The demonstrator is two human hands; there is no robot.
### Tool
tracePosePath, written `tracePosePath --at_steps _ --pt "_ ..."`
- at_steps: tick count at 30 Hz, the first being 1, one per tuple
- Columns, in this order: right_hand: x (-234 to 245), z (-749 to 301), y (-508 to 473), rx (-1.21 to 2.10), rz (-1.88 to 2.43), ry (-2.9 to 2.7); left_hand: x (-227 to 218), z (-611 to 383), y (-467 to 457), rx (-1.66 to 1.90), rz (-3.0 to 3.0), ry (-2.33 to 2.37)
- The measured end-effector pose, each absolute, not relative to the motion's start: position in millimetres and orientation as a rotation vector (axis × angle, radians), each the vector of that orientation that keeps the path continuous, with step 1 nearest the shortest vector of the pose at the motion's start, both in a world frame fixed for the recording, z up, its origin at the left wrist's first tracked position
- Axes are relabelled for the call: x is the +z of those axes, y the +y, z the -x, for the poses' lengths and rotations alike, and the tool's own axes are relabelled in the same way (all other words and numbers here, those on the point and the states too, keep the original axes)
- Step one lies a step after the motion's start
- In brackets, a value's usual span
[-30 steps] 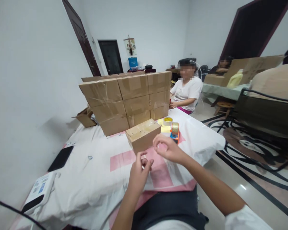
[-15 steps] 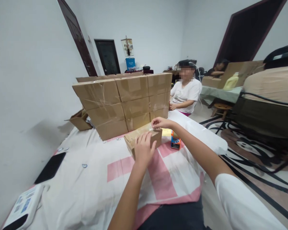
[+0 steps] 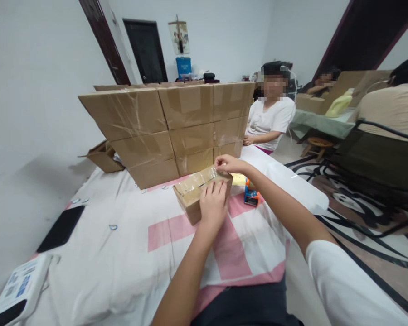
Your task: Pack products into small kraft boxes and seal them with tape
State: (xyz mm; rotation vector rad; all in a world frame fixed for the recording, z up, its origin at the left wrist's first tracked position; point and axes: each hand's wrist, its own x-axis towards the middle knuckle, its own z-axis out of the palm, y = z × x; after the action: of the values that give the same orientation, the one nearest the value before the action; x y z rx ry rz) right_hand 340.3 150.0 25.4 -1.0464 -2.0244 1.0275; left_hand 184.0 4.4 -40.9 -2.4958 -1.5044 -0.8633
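Observation:
A small cardboard box (image 3: 192,210) sits on the cloth-covered table in front of me, with shiny clear tape (image 3: 192,184) along its top. My left hand (image 3: 213,201) lies on the near side of the box top, fingers stretched out and holding nothing. At the far right corner, the fingers of my right hand (image 3: 228,164) are pinched together where a glossy strip of tape meets them; the fingertips are partly hidden. Just right of the box are a blue-and-orange object (image 3: 250,194) and something yellow (image 3: 238,179).
Behind the box rises a stack of taped cartons (image 3: 190,106). An open carton (image 3: 104,156) stands left of it. On the left lie a black flat pad (image 3: 61,228) and a white device (image 3: 22,285). Across the table sits a person in a white shirt (image 3: 270,117).
My left hand has slid rightward along the box top, uncovering more of its left end. My right hand stays pinched at the far corner. The camera view has shifted slightly.

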Motion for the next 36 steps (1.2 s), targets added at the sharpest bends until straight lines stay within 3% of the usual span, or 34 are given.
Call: tracePosePath --at_steps 10,17,27,36 --pt "32.5 -355.5 126.3 1.132 0.959 -1.98 -44.0 -186.5 3.6 -0.91 2.406 -1.477" --pt "6.1 -342.3 127.3 0.885 1.193 -2.041 -48.5 -187.6 4.1 -0.925 2.353 -1.449" --pt "6.3 -325.8 127.1 0.386 1.578 -2.082 -46.2 -186.1 5.1 -0.848 2.404 -1.448" --pt "1.8 -329.2 134.3 0.369 1.774 -1.988 -40.5 -188.0 2.0 -0.818 2.378 -1.554"
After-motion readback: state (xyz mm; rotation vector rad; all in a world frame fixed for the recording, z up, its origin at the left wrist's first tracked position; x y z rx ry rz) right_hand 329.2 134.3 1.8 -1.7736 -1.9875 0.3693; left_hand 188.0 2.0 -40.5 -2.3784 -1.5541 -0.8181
